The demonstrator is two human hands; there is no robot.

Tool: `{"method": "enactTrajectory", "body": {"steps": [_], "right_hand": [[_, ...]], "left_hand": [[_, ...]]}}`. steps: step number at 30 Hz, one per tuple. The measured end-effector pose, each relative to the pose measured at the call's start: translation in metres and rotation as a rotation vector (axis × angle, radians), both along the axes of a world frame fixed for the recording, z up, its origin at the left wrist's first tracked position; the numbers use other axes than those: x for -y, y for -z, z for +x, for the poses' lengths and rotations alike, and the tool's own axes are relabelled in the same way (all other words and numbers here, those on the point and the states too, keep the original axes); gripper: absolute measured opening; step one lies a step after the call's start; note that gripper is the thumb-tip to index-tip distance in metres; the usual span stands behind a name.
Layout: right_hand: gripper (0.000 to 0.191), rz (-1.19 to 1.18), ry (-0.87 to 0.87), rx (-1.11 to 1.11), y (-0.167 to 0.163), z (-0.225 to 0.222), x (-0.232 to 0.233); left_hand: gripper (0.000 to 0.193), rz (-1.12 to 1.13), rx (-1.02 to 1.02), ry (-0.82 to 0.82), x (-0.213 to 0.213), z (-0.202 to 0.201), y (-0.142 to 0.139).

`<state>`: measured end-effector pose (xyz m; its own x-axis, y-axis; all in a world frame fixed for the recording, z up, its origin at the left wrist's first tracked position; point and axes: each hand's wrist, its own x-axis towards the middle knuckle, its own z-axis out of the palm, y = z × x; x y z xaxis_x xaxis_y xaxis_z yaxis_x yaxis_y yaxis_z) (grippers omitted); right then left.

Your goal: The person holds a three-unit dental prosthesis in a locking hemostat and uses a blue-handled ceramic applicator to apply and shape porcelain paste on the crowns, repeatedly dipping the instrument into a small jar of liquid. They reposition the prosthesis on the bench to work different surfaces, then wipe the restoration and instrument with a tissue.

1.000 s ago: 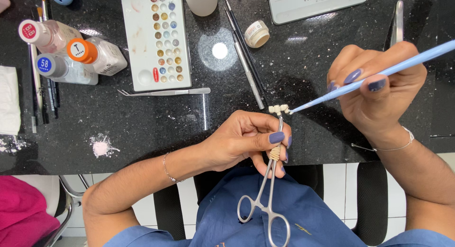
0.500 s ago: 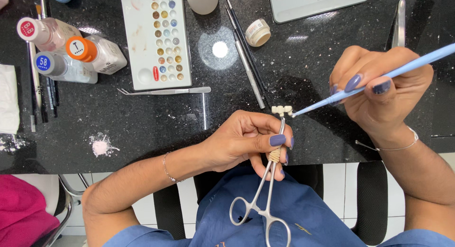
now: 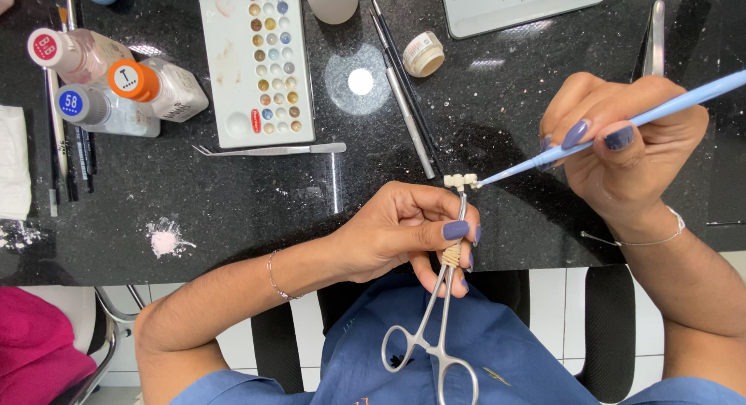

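My left hand (image 3: pixel 408 230) grips steel locking forceps (image 3: pixel 435 335) by the shank, handles hanging toward my lap. The forceps' jaws clamp a small cream dental bridge (image 3: pixel 459 180) held just above the black worktop. My right hand (image 3: pixel 622 152) pinches a light blue brush (image 3: pixel 614 129) like a pen. Its fine tip touches the right end of the bridge. Both hands hover over the front part of the worktop.
A white palette (image 3: pixel 256 63) with several colour wells lies at the back. Three small bottles (image 3: pixel 116 90) stand at left beside brushes (image 3: pixel 66 118). Tweezers (image 3: pixel 272 149), long instruments (image 3: pixel 400 86), a small jar (image 3: pixel 425 54), a shade guide box (image 3: pixel 524 5) and a pink powder spot (image 3: pixel 165 239) lie around.
The brush tip has closed in from the right and now touches the bridge's end. My left hand keeps the forceps almost still.
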<state>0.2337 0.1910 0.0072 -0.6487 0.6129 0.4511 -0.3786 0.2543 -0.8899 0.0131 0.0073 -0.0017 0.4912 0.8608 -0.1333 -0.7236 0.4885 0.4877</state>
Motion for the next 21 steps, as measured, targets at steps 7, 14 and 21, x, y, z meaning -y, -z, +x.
{"method": "enactTrajectory", "body": {"steps": [7,14,21], "right_hand": [[0.030,-0.039,0.021,-0.013,0.0021,0.0015,0.0033],[0.029,-0.043,0.010,-0.009,0.0028,0.0017,0.0023],[0.029,-0.022,0.001,0.008,0.0024,0.0021,0.0001]], "left_hand": [[0.026,0.001,-0.006,0.011,0.0006,-0.0004,0.0000],[0.026,0.012,-0.003,0.013,0.0012,-0.0008,0.0007],[0.026,0.011,0.007,0.014,0.0010,-0.0011,0.0001]]}}
